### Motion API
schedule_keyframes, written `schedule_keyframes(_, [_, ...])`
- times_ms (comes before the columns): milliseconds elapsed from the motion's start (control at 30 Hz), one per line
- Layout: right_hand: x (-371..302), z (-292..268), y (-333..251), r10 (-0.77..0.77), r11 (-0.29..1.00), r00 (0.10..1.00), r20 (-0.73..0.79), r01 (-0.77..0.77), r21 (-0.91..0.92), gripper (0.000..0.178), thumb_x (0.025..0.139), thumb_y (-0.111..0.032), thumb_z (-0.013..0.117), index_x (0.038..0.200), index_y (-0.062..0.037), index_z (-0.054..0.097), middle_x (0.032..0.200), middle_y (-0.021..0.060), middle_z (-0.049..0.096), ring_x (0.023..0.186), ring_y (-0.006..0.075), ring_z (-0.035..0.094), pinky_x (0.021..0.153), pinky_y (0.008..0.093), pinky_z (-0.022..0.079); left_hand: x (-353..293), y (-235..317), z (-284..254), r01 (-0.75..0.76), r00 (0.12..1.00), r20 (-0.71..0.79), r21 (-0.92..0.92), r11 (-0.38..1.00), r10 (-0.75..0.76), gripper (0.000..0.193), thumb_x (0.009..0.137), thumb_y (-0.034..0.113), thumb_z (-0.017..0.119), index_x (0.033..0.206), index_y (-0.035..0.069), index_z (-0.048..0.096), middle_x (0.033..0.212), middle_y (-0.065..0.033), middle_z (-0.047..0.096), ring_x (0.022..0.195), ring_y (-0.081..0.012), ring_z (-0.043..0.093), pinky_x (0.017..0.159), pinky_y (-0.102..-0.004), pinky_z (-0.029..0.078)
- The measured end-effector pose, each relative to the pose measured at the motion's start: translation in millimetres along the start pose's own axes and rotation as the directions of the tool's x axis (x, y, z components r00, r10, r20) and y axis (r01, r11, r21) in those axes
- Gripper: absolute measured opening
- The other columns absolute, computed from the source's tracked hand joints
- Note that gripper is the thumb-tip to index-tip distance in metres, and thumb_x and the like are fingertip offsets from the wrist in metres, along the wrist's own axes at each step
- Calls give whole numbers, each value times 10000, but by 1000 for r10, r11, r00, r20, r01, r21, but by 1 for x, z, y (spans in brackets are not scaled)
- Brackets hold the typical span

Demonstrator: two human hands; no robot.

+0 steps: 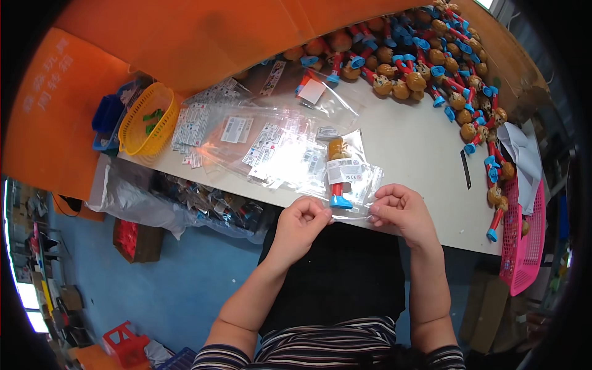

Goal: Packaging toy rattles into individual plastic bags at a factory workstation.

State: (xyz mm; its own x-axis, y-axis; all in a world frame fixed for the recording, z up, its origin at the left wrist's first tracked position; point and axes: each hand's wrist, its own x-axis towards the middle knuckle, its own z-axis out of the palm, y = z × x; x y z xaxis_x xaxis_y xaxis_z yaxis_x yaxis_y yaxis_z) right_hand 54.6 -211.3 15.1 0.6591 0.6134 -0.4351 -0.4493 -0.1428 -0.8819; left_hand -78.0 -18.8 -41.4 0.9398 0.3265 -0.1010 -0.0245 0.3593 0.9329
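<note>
A clear plastic bag (372,177) lies at the table's near edge with a toy figure (335,150) inside it. The figure has a brown head, a red body and blue feet pointing toward me. A white printed label (345,171) with a barcode covers its middle. My left hand (301,223) pinches the bag's near edge on the left, thumb against fingers. On the right, the same edge is held between thumb and fingers of my right hand (404,213). The plastic between the two hands looks stretched flat.
Many similar figures (401,80) are heaped along the far and right sides. Clear bags and printed slips (262,148) lie left of the hands. A yellow basket (145,123) stands at the left, a pink basket (524,253) at the right, near a black strip (466,169).
</note>
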Motion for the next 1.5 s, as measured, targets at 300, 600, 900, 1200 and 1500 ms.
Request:
schedule_keyframes(300, [-11, 1, 29, -192, 981, 977, -87, 193, -4, 159, 910, -24, 622, 1057, -1, 566, 944, 100, 675, 835, 143, 685, 751, 244, 578, -5, 5, 12, -128, 991, -28, 133, 983, 133, 91, 898, -42, 622, 815, -24, 588, 980, -58, 532, 815, -99, 570, 748, -221, 481])
schedule_keyframes(600, [-26, 3, 41, -410, 907, 910, 60, 399, 133, 349, 931, -26, 583, 1273, -7, 513, 1163, 159, 634, 992, 228, 677, 865, 309, 570, -3, 1, 15, -115, 993, 13, 142, 983, 115, 63, 901, -13, 642, 848, -26, 611, 998, -65, 548, 841, -98, 562, 753, -225, 459])
schedule_keyframes(900, [-18, -6, 40, -417, 880, 909, 4, 405, -247, 98, 909, -27, 634, 967, 40, 675, 943, 110, 683, 823, 150, 668, 738, 253, 554, -4, 6, 16, -111, 993, -13, 166, 980, 115, 88, 893, 7, 665, 820, -30, 633, 989, -61, 554, 852, -101, 546, 765, -227, 445])
schedule_keyframes(1200, [-11, -2, 25, -150, 980, 982, -111, 133, -150, 151, 880, -89, 705, 815, 31, 641, 743, 100, 678, 639, 121, 662, 611, 230, 565, 3, 3, 11, -100, 993, -44, 235, 967, 114, 106, 855, 5, 709, 781, -21, 638, 927, -38, 563, 808, -74, 527, 711, -209, 427])
schedule_keyframes(1500, [-12, -7, 22, -60, 997, 995, -81, 55, -61, 227, 868, -81, 714, 1003, 26, 565, 771, 104, 667, 641, 127, 669, 592, 221, 561, 9, 6, 19, 46, 992, -128, 180, 983, -23, 247, 829, -11, 731, 996, -21, 549, 902, -43, 593, 720, -49, 572, 651, -166, 461])
